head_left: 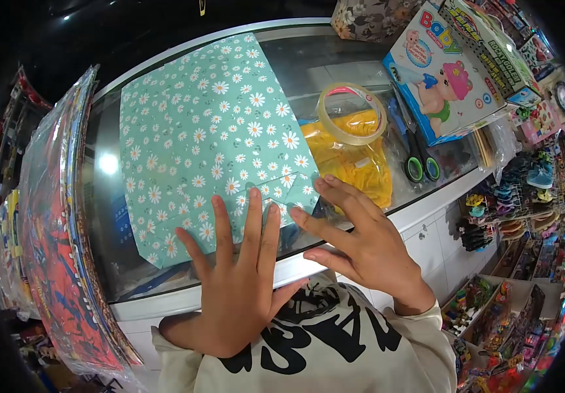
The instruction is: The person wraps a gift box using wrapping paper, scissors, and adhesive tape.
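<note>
A green sheet of wrapping paper printed with white daisies point(197, 144) lies on a glass-topped counter, its near edge folded or creased by the front rim. My left hand point(240, 281) rests with fingers spread on the near part of the paper. At the paper's near right corner is my right hand point(361, 245), fingers apart, the fingertips touching the corner. To the right of the paper lies a yellow item in clear plastic point(367, 167), with a roll of clear tape point(329, 118) on top of it. Black-and-green scissors point(420, 157) lie farther right.
A boxed baby toy point(449, 78) stands at the counter's back right, beside a flower-patterned bag point(377, 19). Plastic-covered printed sheets point(60, 242) stand along the left end. Shelves of small goods point(511, 308) fill the right side. The white counter edge point(420, 203) runs in front of me.
</note>
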### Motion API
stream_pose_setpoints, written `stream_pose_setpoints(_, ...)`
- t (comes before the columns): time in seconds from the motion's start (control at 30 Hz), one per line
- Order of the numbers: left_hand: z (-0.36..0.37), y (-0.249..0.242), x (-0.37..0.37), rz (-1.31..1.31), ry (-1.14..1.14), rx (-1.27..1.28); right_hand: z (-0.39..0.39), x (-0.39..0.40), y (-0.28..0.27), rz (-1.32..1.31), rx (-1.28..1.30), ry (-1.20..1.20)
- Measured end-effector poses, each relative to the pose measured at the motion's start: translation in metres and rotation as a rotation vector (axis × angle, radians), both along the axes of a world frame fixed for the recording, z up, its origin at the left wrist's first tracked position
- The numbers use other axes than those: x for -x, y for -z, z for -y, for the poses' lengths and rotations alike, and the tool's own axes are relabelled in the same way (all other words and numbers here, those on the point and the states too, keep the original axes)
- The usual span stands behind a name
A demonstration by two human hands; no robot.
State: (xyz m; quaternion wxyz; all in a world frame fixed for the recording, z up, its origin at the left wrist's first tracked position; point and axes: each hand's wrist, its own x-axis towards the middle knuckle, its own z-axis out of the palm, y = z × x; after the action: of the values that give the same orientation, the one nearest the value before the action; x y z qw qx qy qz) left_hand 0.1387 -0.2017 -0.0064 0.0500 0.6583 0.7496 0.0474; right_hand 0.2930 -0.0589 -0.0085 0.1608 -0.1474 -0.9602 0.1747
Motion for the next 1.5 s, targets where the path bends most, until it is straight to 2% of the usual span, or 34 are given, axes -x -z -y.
stream_pose_setpoints(0.17,0.001,0.002,0.002,-0.020,0.015,-0.037,0.008,0.008,0.000,-0.056,-0.001,0.029)
stream_pose_setpoints(0.3,0.003,0.010,0.003,0.029,-0.040,-0.125,0.017,0.027,-0.001,-0.002,0.055,0.121)
stream_pose_setpoints(0.43,0.005,0.011,0.006,0.095,-0.083,-0.192,0.020,0.028,0.007,-0.024,-0.152,0.096)
stream_pose_setpoints(0.6,0.020,0.012,0.018,0.231,-0.083,-0.277,0.019,0.030,0.006,-0.020,-0.146,0.091)
stream_pose_setpoints(0.63,0.026,0.012,0.018,0.111,-0.112,-0.212,0.018,0.029,0.005,-0.014,-0.151,0.088)
stream_pose_setpoints(0.73,0.042,0.007,0.015,-0.011,-0.184,-0.172,0.018,0.029,0.004,0.008,-0.145,0.083)
stream_pose_setpoints(0.87,0.062,0.007,0.017,0.143,-0.300,-0.230,0.019,0.030,0.001,0.032,-0.161,0.078)
stream_pose_setpoints(0.93,0.072,-0.001,0.021,0.140,-0.354,-0.320,0.020,0.033,-0.001,0.027,-0.182,0.072)
stream_pose_setpoints(1.0,0.085,-0.001,0.034,0.173,-0.395,-0.329,0.018,0.043,-0.007,0.025,-0.250,0.012)
stream_pose_setpoints(1.03,0.083,0.003,0.040,0.095,-0.387,-0.505,0.017,0.048,-0.010,0.026,-0.282,-0.018)
stream_pose_setpoints(1.13,0.077,0.009,0.051,0.479,-0.455,-0.557,0.011,0.061,-0.022,0.131,-0.140,-0.129)
stream_pose_setpoints(1.17,0.071,0.009,0.052,0.485,-0.458,-0.628,0.011,0.062,-0.025,0.138,-0.217,-0.156)
stream_pose_setpoints(1.27,0.070,0.007,0.056,0.621,-0.502,-0.622,0.019,0.066,-0.035,0.252,-0.323,-0.160)
stream_pose_setpoints(1.37,0.070,0.007,0.061,0.607,-0.462,-0.631,0.026,0.068,-0.045,0.417,-0.490,-0.240)
stream_pose_setpoints(1.47,0.073,0.005,0.069,0.530,-0.386,-0.616,0.021,0.072,-0.040,0.140,-0.603,-0.365)
stream_pose_setpoints(1.5,0.074,0.004,0.071,0.541,-0.386,-0.601,0.021,0.074,-0.037,0.158,-0.565,-0.404)
